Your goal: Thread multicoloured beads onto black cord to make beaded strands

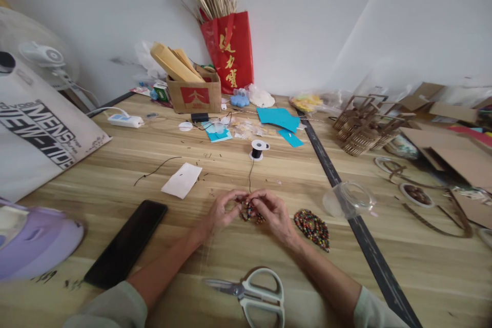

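A small string of multicoloured beads point(248, 211) hangs between my two hands over the wooden table. My left hand point(226, 208) pinches it from the left, thumb and fingertips closed. From the right, my right hand point(271, 211) pinches the same beads, its fingertips almost meeting the left ones. A black cord point(251, 177) runs from my fingertips to a white spool point(257, 149) wound with black cord. Beside my right wrist lies a coiled heap of multicoloured beads point(312, 229). Scissors point(253, 294) with pale handles lie near me, below my hands. My fingers partly hide the cord's end.
A black phone point(126, 243) and a white paper piece point(182, 180) lie to the left. A clear plastic jar point(349, 200) lies to the right. Behind are blue sheets point(279, 119), a cardboard box point(194, 96) and a red bag point(242, 51). Small bamboo baskets point(357, 130) stand at back right.
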`<act>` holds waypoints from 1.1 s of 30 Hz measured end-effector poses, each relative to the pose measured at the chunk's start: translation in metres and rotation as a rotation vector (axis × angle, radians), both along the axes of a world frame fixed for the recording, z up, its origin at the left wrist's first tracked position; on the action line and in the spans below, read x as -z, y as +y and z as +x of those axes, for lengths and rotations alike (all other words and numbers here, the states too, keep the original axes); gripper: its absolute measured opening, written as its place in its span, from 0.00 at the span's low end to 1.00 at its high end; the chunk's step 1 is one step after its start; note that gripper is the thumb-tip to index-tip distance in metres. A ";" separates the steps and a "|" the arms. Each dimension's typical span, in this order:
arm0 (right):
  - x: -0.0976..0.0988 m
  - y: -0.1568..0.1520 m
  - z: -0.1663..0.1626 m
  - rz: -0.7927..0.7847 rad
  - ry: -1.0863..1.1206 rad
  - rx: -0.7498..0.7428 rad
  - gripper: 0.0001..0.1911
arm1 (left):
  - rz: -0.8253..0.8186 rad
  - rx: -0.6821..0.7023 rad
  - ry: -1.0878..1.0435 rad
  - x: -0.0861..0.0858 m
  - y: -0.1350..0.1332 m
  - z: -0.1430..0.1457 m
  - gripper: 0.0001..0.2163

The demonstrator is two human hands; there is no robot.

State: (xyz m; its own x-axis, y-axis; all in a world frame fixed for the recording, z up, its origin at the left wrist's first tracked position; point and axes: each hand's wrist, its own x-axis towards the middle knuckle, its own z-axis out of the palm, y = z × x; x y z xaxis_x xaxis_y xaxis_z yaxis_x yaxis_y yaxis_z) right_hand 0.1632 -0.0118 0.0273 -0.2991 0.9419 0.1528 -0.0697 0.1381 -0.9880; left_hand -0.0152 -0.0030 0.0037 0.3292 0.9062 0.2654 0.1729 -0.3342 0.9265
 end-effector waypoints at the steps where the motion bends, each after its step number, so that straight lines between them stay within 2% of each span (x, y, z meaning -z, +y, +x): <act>1: -0.001 0.000 0.000 -0.003 0.003 0.006 0.17 | -0.029 0.013 -0.022 0.000 -0.001 0.000 0.14; 4: -0.003 -0.001 0.000 -0.015 0.015 0.014 0.16 | -0.131 0.067 -0.118 -0.001 -0.003 0.002 0.16; 11: 0.001 -0.002 0.000 0.047 -0.043 0.047 0.14 | -0.406 0.305 -0.365 -0.005 -0.004 0.001 0.23; 13: 0.002 0.000 0.002 0.087 -0.092 0.056 0.13 | -0.439 0.307 -0.394 -0.004 -0.002 0.000 0.22; 18: 0.003 0.004 0.005 0.266 -0.196 0.136 0.10 | -0.450 0.212 -0.389 -0.004 0.002 0.000 0.17; 20: 0.005 0.005 0.005 0.234 -0.184 0.135 0.11 | -0.475 0.218 -0.367 -0.006 0.003 -0.001 0.17; 26: 0.014 0.004 -0.001 -0.018 -0.063 0.052 0.14 | -0.542 0.336 -0.372 -0.007 0.004 -0.003 0.15; 29: 0.015 0.004 -0.002 0.012 -0.128 0.063 0.13 | -0.583 0.359 -0.383 -0.005 0.006 -0.005 0.15; 33: 0.017 0.013 0.008 0.142 -0.314 0.148 0.11 | -0.637 0.326 -0.458 -0.002 0.011 -0.010 0.13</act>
State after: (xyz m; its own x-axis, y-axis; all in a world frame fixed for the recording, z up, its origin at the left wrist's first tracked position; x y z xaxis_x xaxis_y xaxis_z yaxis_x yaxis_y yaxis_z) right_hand 0.1715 0.0016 0.0103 -0.2139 0.9545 0.2078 0.2646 0.2613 -0.9283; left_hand -0.0257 0.0080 0.0055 0.5840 0.8065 -0.0923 -0.2800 0.3068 0.9097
